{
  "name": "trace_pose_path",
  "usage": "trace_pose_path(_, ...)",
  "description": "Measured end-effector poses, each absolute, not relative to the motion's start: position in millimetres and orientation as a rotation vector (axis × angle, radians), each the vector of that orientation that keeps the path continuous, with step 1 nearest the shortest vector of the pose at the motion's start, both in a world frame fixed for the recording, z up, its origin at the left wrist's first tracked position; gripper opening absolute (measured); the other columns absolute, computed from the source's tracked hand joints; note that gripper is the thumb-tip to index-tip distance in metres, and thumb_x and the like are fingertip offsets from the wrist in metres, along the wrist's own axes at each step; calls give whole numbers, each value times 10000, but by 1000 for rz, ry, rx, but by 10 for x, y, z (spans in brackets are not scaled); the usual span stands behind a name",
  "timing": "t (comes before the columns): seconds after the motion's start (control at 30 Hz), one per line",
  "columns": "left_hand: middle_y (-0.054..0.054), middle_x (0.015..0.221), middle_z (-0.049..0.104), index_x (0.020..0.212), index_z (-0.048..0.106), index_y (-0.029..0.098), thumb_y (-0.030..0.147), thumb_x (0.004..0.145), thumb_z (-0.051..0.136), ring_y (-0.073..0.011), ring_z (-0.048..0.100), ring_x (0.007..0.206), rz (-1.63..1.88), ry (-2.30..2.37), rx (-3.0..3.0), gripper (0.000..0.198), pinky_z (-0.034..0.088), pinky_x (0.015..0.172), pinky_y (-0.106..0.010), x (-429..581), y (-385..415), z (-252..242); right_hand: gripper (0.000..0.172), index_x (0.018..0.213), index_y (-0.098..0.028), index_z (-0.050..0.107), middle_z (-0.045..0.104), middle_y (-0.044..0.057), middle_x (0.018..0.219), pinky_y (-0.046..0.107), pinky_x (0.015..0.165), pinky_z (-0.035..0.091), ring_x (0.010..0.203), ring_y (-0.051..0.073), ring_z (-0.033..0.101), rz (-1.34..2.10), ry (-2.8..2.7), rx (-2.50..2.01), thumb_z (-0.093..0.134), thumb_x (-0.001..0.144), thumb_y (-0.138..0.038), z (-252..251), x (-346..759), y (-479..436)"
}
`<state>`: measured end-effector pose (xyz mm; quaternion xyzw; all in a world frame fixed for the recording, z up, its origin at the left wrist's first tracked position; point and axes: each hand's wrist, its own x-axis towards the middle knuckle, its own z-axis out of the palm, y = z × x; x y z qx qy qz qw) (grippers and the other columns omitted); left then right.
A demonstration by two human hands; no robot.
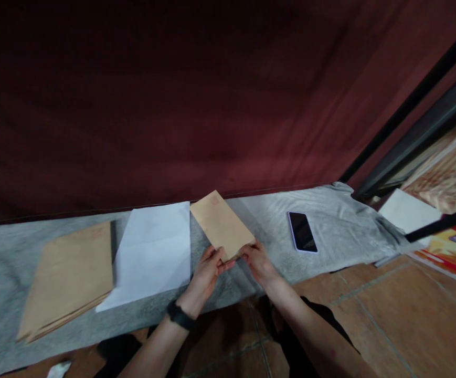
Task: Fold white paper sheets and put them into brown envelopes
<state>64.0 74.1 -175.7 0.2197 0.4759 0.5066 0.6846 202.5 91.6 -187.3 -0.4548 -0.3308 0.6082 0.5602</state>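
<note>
A brown paper envelope (223, 223) is held tilted over the grey cloth, its near edge toward me. My left hand (209, 270) grips its lower left corner, thumb on top and fingers beneath. At the lower right corner, my right hand (257, 261) pinches the same envelope. White paper sheets (155, 252) lie just left of my hands. Farther left rests a stack of larger brown envelopes (72, 275). To the right of my right hand is a phone (303, 232) with a dark screen and a pale purple edge.
A grey cloth (340, 226) covers the long, narrow surface. Behind it hangs a dark red curtain (212, 105). Black metal bars (412, 105) slant along the right side, near a white box (409, 210). Below is a tiled floor (401, 310) with a small white scrap (59, 369).
</note>
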Motion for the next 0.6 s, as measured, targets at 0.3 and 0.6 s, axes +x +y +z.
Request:
trace_pose_path(0.3, -49, 922, 729, 936, 648, 173, 240, 757, 737, -165, 714, 683, 1053, 1150, 638, 211, 567, 581, -247, 549, 787, -1741, 249, 843, -221, 617, 709, 26, 849, 305, 660, 540, 737, 196, 670, 1531, -834, -1103, 648, 600, -259, -1887, 2297, 953)
trace_pose_path(0.6, 17, 706, 652, 1088, 522, 174, 277, 819, 605, -127, 604, 448, 850, 1337, 987, 299, 437, 392, -202, 372, 761, -1892, 387, 1182, -201, 647, 678, 109, 1213, 459, 991, 494, 1127, 263, 632, 959, -1431, -1353, 523, 864, -384, -1965, 2555, 1098)
